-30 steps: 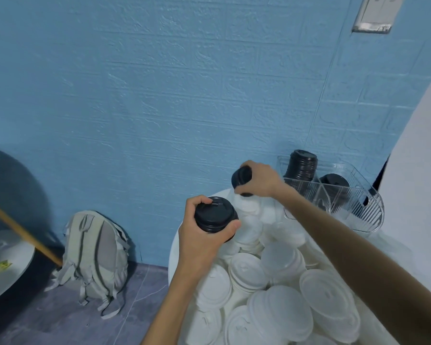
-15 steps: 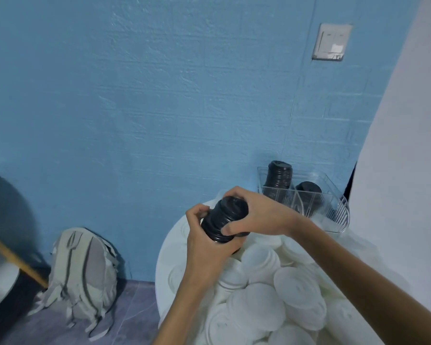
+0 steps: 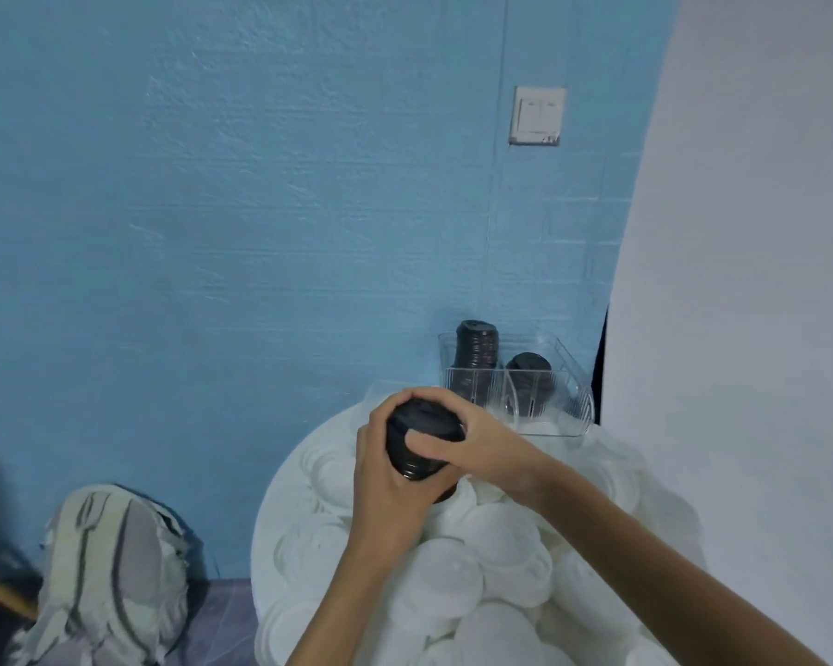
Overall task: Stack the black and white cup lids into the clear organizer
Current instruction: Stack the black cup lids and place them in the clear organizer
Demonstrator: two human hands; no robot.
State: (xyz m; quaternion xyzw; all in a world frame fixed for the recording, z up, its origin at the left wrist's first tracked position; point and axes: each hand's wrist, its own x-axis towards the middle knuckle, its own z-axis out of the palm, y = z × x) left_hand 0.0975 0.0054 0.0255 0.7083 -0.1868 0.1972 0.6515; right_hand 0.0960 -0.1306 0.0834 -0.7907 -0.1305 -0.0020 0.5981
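Note:
A short stack of black lids (image 3: 417,442) sits between both hands above the table. My left hand (image 3: 385,492) grips it from below and the side. My right hand (image 3: 467,439) curls over its top and front. Behind them stands the clear organizer (image 3: 568,401) on the table's far right, holding a tall stack of black lids (image 3: 476,350) and a lower black stack (image 3: 529,372). Several loose white lids (image 3: 453,579) lie piled over the round white table (image 3: 272,511).
A blue wall stands close behind the table, with a light switch (image 3: 537,116) on it. A white wall closes the right side. A grey backpack (image 3: 111,574) leans on the floor at the left, near a wooden pole (image 3: 1,598).
My right hand brought its black lids onto those in my left hand, and both hands now hold one stack. The view has tilted upward and to the left.

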